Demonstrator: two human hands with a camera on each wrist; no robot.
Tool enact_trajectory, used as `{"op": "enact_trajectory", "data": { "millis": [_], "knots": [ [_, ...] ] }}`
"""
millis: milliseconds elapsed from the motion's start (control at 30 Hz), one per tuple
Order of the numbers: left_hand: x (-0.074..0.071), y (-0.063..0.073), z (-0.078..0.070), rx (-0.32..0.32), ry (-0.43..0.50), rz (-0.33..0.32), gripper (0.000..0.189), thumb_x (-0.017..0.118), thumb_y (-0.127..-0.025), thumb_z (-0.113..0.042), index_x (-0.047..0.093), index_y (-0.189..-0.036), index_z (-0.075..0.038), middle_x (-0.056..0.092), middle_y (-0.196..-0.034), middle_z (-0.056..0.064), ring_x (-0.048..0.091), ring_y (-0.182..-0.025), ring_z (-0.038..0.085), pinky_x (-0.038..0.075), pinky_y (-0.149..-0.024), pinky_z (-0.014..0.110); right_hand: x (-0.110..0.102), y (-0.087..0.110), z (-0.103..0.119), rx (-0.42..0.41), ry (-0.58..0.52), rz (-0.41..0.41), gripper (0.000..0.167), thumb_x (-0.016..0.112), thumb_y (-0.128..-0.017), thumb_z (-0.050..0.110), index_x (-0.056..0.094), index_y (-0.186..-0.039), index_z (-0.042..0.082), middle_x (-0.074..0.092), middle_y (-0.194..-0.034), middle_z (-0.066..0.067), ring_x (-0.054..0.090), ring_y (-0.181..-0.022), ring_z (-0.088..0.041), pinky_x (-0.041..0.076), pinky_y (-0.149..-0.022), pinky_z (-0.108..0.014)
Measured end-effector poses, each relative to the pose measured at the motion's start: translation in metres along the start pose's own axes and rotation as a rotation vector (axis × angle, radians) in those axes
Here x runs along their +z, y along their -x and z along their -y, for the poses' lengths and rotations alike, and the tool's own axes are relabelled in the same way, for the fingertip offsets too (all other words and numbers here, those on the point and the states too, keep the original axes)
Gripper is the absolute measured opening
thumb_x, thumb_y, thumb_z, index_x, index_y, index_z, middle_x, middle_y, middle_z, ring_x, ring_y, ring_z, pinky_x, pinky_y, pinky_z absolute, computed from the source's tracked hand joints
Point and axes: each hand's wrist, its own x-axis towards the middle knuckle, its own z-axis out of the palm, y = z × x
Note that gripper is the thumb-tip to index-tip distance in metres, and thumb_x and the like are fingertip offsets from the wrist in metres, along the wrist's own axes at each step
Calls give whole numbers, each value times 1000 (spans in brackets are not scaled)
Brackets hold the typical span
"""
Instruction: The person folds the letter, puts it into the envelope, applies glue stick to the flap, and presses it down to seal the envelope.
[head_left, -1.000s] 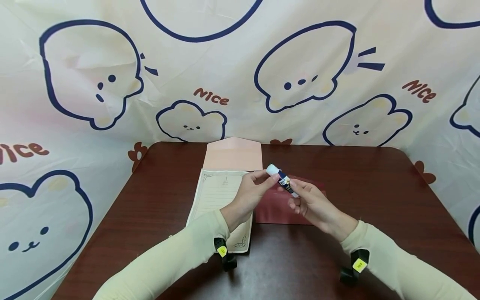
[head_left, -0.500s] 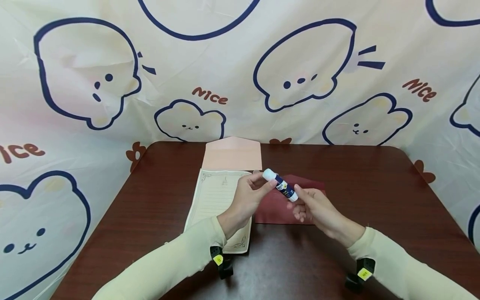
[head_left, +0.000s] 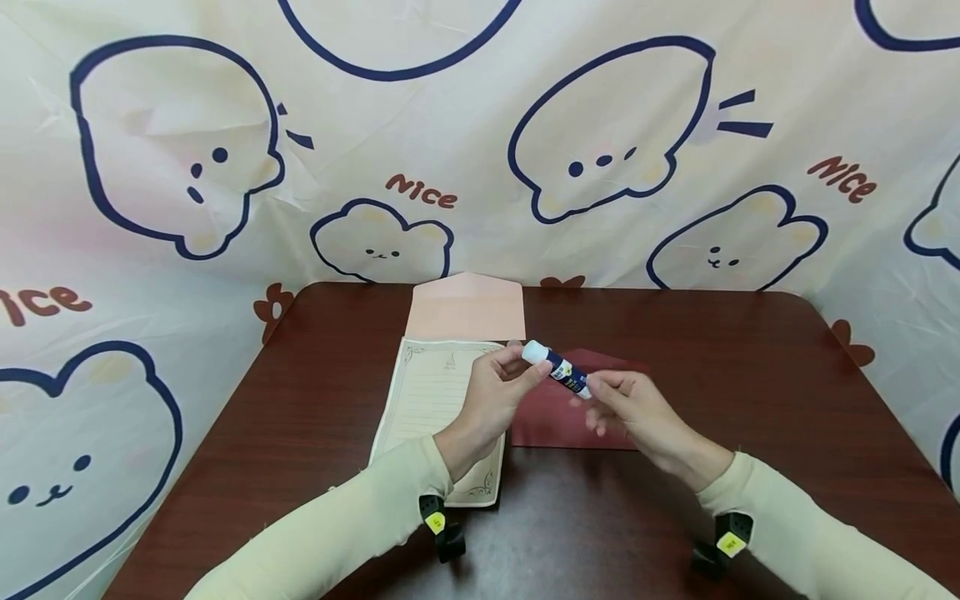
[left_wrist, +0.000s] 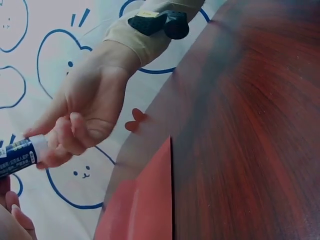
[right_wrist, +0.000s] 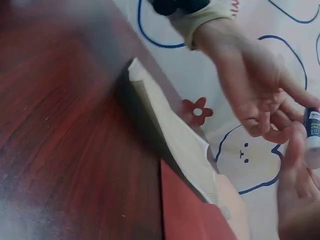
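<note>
Evidently the step in hand is a two-handed hold on the glue stick [head_left: 559, 369], which is raised above the red envelope [head_left: 543, 425], slanting over its upper left part. The fingers of the left hand [head_left: 487, 396] pinch the pale end [head_left: 534, 352] (probably the cap, though the labelling is too small to confirm it), while those of the right hand [head_left: 648, 414] pinch the opposite end, so both sets are narrow and neither is free. As I judge it, the next move calls for one end being held firmly while the other is turned or pulled, with the stick kept clear of the papers. As for containers, the red envelope lies on the worktop [head_left: 750, 383], and whether anything is inside it cannot be told. Just left of it is the lined paper [head_left: 431, 387], partly hidden by the left arm. Beyond the red envelope, towards its far left, lies the pink envelope [head_left: 467, 315] with its pointed edge facing away; its contents, if any, are not visible either.
</note>
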Motion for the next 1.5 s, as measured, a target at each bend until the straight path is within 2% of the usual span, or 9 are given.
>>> {"op": "enact_trajectory", "data": {
  "millis": [100,167,333,533,733,800,967,1233,1500],
  "knots": [
    [0,1,0,-10,3,-4,28,71,-93,-4,68,-118,7,74,-96,-1,66,-90,3,56,-86,24,2,0,0,-104,76,-97,27,67,-98,13,62,-119,-3,74,-90,7,64,-65,-9,58,-63,-24],
    [0,1,0,-6,5,-6,28,71,-93,-5,68,-117,8,74,-96,-1,66,-91,3,56,-86,24,2,0,0,-133,115,-100,30,66,-98,12,60,-122,-5,73,-90,7,64,-65,-11,58,-63,-26],
    [0,2,1,-8,-1,-9,26,72,-92,-6,68,-115,7,74,-94,-3,66,-91,3,56,-88,27,1,1,0,-34,62,17,44,49,-108,30,56,-126,-10,74,-89,5,63,-66,-9,58,-67,-24],
    [0,4,1,-25,-7,-8,27,71,-93,-6,68,-116,7,74,-96,0,66,-89,4,56,-94,39,4,2,1,-117,113,-102,27,67,-97,11,59,-119,-2,71,-92,8,65,-72,-9,58,-68,-26],
    [1,5,-2,-25,-7,-25,26,72,-92,-6,68,-115,6,74,-100,5,65,-92,5,56,-87,25,3,2,2,-90,119,23,39,51,-107,23,56,-127,-10,69,-86,3,64,-69,-13,59,-69,-26],
    [1,5,-1,-33,-8,-19,26,71,-93,-6,69,-115,6,74,-99,4,65,-92,5,56,-87,25,2,2,2,-78,116,36,39,53,-106,22,57,-125,-12,69,-84,3,63,-69,-14,58,-68,-25],
    [0,7,0,-54,-27,-1,27,72,-93,-10,70,-117,3,75,-104,7,66,-96,7,56,-92,30,2,2,2,-134,180,-21,30,69,-96,11,62,-117,-8,71,-90,-5,62,-65,-15,55,-60,-26],
    [-1,5,5,-85,-21,31,24,73,-92,-12,70,-111,2,74,-92,-5,67,-92,5,53,-93,28,6,3,-2,-199,381,-10,32,72,-94,15,66,-123,3,69,-97,-10,60,-64,-19,50,-54,-25],
    [-11,-8,1,-139,-83,66,34,59,-102,-27,68,-121,1,72,-105,4,61,-96,10,48,-79,28,2,1,-2,-188,407,-66,32,71,-95,13,68,-123,-2,63,-77,-15,54,-54,-16,45,-46,-25]
  ]
}}
